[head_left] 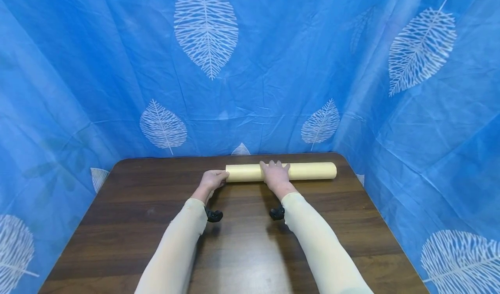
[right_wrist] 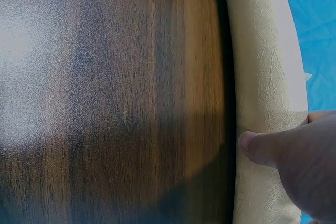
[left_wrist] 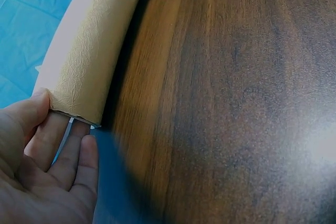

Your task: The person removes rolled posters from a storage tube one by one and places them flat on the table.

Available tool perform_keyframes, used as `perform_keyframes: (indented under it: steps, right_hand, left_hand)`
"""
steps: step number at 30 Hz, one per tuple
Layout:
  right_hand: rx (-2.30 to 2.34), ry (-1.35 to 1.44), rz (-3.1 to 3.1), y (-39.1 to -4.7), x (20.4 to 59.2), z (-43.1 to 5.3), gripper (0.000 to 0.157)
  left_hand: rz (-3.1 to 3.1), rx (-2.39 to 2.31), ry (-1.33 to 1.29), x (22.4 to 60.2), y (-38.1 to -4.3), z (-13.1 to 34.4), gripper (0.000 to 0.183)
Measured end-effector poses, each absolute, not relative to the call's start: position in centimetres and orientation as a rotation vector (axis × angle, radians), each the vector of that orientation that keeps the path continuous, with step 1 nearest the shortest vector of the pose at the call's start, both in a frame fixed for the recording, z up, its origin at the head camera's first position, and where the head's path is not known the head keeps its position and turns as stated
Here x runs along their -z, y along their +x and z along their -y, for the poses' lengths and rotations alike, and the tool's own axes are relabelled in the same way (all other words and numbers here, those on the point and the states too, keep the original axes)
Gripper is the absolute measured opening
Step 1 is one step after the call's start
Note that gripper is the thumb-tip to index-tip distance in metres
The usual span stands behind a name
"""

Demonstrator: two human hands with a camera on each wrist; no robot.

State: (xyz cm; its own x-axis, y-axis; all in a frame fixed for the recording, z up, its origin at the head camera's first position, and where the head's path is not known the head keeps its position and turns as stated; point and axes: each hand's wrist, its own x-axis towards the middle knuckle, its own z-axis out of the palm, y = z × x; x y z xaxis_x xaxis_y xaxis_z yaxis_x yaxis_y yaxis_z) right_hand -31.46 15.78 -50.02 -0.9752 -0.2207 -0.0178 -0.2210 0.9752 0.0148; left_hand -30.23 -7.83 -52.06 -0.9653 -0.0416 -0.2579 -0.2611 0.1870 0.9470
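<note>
A cream roll (head_left: 312, 171) with a creased, leather-like surface lies crosswise near the far edge of the table. At its left end, my left hand (head_left: 212, 180) pinches the rim. The left wrist view shows the thumb on the outside of the roll (left_wrist: 84, 45) and some fingertips hidden inside its hollow end. My right hand (head_left: 276, 176) grips the roll left of its middle, fingers over the top. In the right wrist view the thumb (right_wrist: 257, 145) lies along the near side, while the other fingers are mostly hidden behind the roll.
The brown wood-grain table (head_left: 242, 250) has rounded far corners. Blue cloth (head_left: 265, 90) printed with white leaves hangs close behind it and along both sides. Black wrist cameras sit under the left wrist (head_left: 214, 216) and the right wrist (head_left: 277, 213).
</note>
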Motion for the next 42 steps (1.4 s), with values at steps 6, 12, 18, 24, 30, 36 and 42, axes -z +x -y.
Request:
perform_keyframes:
  steps: [6, 12, 18, 24, 30, 36, 42]
  right_hand:
    - [-0.024, -0.346, -3.098, -31.5, 50.0, -15.8, 0.072]
    - [-0.029, -0.346, -3.109, -31.5, 50.2, -15.8, 0.072]
    - [-0.029, -0.349, -3.121, -31.4, 50.3, -15.8, 0.071]
    - [-0.028, -0.339, -3.134, -31.4, 50.6, -15.8, 0.071]
    - [-0.032, -0.328, -3.141, -31.3, 50.8, -15.7, 0.071]
    - [-0.048, -0.337, -3.157, -31.0, 50.7, -15.7, 0.070]
    - [-0.062, -0.351, -3.181, -30.8, 50.5, -15.8, 0.069]
  left_hand:
    - [-2.296, -1.875, -0.304, 51.9, -30.2, 7.9, 0.032]
    - [-2.302, -1.880, -0.328, 51.7, -30.0, 7.9, 0.033]
    - [-2.330, -1.873, -0.325, 51.7, -29.9, 8.0, 0.034]
    - [-2.390, -1.774, -0.367, 52.0, -30.0, 8.2, 0.036]
    - [-2.482, -1.649, -0.252, 52.6, -30.1, 8.3, 0.037]
    - [-2.452, -1.594, -0.130, 52.9, -30.4, 8.4, 0.032]
    - [-2.395, -1.598, -0.094, 52.7, -30.6, 8.5, 0.034]
